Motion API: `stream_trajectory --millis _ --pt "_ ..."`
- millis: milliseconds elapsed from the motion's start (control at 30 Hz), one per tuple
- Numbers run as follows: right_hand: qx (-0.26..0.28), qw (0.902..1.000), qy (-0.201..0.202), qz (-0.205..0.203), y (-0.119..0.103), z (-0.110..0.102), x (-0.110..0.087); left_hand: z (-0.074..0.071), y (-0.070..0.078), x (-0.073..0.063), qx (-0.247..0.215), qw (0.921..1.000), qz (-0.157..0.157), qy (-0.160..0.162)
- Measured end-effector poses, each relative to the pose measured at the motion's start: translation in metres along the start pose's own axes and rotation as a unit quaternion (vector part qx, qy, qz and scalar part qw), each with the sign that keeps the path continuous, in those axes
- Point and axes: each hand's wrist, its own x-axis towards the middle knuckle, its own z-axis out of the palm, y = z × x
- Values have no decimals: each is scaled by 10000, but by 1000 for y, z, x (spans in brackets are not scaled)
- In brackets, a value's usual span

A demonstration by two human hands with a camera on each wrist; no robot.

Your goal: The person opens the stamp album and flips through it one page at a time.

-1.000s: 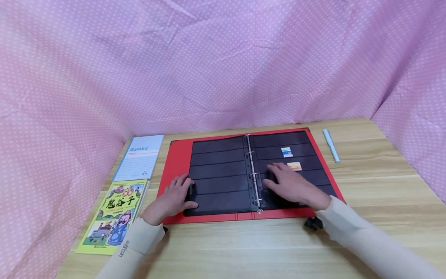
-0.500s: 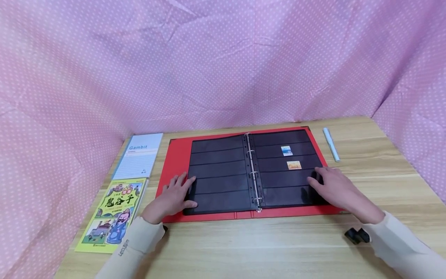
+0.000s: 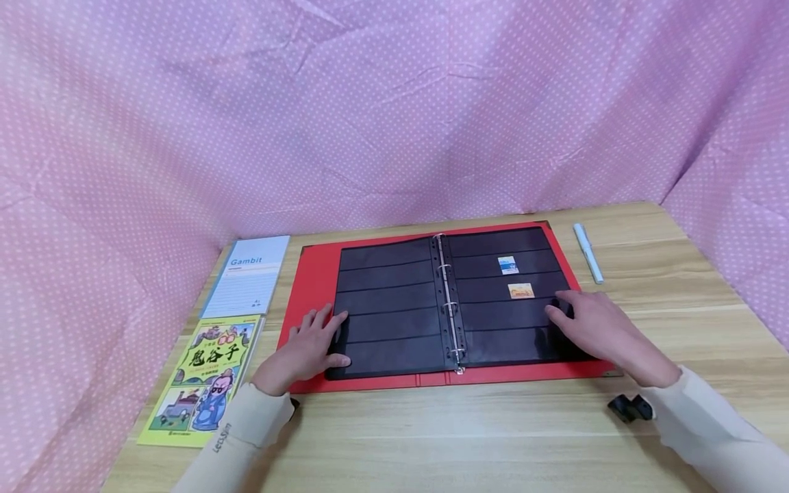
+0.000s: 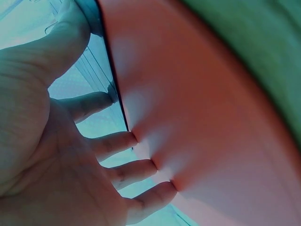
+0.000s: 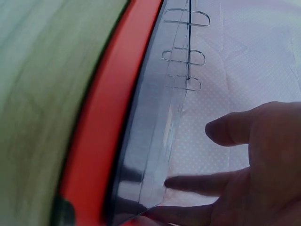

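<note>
A red ring binder [image 3: 316, 275] lies spread on the table with black strip-pocket pages. On its right page [image 3: 493, 316] sit a small blue-and-white stamp [image 3: 508, 266] and, below it, an orange stamp [image 3: 521, 292]. My left hand [image 3: 302, 352] rests at the binder's left side, thumb and index finger on the page edge; in the left wrist view the other fingertips touch the red cover [image 4: 197, 103]. At the right page's outer edge is my right hand [image 3: 596, 330]. In the right wrist view its index fingertip meets the page [image 5: 150, 113] while the thumb stays apart.
Left of the binder lie a blue-and-white notebook [image 3: 248, 275] marked Gambit and a yellow-green comic-style book [image 3: 200, 383]. A pale blue pen [image 3: 588, 253] is to the right. Pink dotted cloth [image 3: 394, 109] hangs behind the wooden table [image 3: 431, 438].
My right hand has moved right from the middle of the right page to its outer edge, uncovering the orange stamp. The left hand has stayed in place.
</note>
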Motion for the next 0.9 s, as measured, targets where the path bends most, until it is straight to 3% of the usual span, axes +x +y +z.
stream_trajectory --millis 400,600,900 --pt "546 9963 655 -39 -1 -3 -9 0 0 2 -17 10000 16 40" --pt "599 9917 1115 -237 -4 -6 -13 0 0 2 -71 10000 -14 12" --pt "569 9880 1364 -453 -14 -9 -17 -1 2 2 -73 9999 -78 -23"
